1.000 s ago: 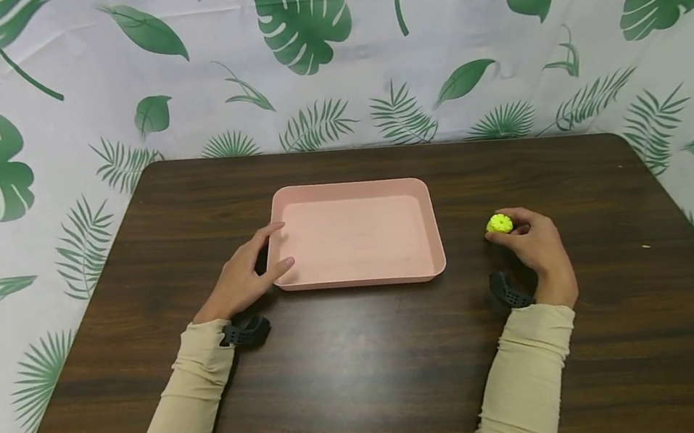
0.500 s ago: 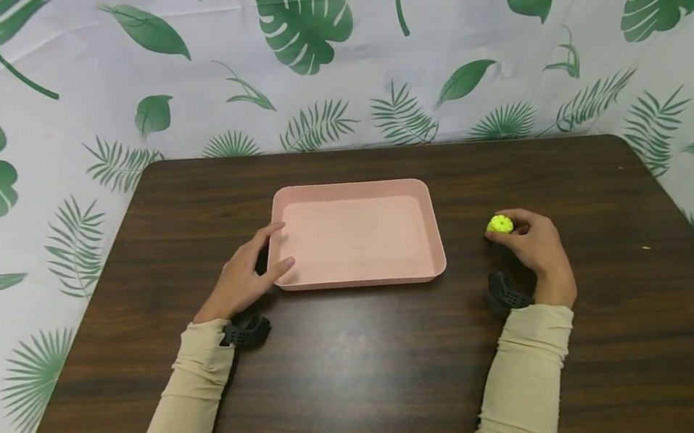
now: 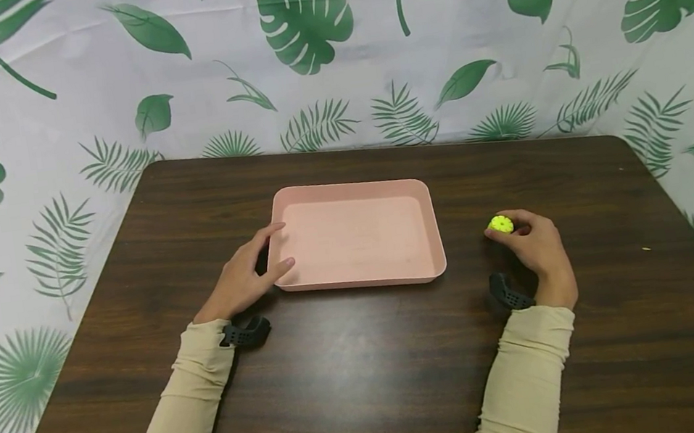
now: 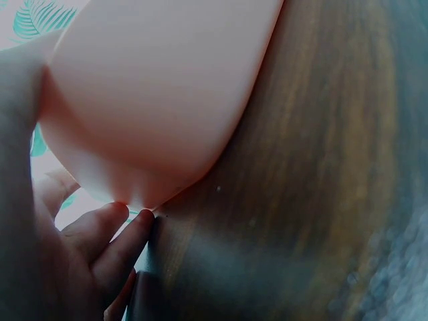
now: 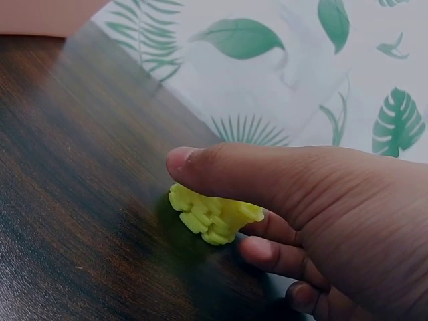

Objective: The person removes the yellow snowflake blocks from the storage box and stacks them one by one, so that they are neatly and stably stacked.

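At the middle of the table stands a shallow pink tray [image 3: 357, 241], nothing lying inside it. My left hand [image 3: 239, 278] grips its left end, thumb and one finger reaching over the rim. In the left wrist view, other fingertips [image 4: 120, 212] touch the tray's outer wall [image 4: 134, 177]. Off to the right, my right hand [image 3: 534, 239] pinches a small bright yellow flower-shaped piece [image 3: 501, 225] between thumb and fingers. The right wrist view shows its lobed, layered edge [image 5: 204, 217] close to the tabletop; whether it touches the wood I cannot tell.
The dark wood table [image 3: 356, 383] extends on all sides of the tray. A white cloth with green leaves [image 3: 208, 59] hangs behind it. A tiny pale speck [image 3: 646, 249] lies at the right. Each wrist wears a black mount [image 3: 247, 333].
Both hands, the tray and the yellow piece stay practically where they were. Only the cloth at the left has shifted slightly leftward.
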`<state>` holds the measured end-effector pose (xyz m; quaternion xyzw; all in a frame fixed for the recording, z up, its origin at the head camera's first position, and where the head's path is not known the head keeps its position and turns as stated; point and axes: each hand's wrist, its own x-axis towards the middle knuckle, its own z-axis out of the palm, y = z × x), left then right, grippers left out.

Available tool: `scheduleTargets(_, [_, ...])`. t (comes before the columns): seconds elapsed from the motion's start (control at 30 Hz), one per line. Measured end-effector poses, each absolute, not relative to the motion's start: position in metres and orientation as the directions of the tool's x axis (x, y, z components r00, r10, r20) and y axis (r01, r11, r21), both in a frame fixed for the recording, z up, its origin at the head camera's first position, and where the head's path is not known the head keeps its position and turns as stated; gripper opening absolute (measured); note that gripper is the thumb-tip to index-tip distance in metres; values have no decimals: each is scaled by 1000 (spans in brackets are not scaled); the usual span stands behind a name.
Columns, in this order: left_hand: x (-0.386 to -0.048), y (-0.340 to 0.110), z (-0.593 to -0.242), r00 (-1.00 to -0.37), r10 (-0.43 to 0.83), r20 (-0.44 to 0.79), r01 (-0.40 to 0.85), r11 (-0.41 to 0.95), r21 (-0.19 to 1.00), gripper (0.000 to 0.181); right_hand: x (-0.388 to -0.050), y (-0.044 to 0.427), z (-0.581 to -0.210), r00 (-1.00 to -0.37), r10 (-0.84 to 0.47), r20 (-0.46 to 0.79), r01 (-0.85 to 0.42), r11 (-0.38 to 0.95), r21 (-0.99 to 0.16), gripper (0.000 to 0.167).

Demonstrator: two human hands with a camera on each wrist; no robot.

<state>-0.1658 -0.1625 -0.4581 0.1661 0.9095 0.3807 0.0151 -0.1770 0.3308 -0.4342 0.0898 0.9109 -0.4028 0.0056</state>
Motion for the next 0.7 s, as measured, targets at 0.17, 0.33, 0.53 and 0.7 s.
scheduleTargets(0.17, [-166, -162, -459, -947, 307, 94, 283, 660, 696, 72, -177, 331, -435, -983, 167, -81, 172, 660, -732, 56])
scheduleTargets(0.33, [-167, -163, -459, -947, 307, 94, 284, 661, 695, 72, -178, 331, -435, -983, 171, -72, 169, 664, -729, 56])
scheduleTargets(0.53, [-168, -163, -459, -945, 313, 90, 285, 659, 696, 73, -178, 331, -435, -986, 154, -71, 157, 674, -721, 56])
scheduleTargets(0.7, [-168, -164, -458, -945, 315, 89, 285, 659, 696, 72, -177, 331, -435, -985, 151, -84, 165, 680, -714, 56])
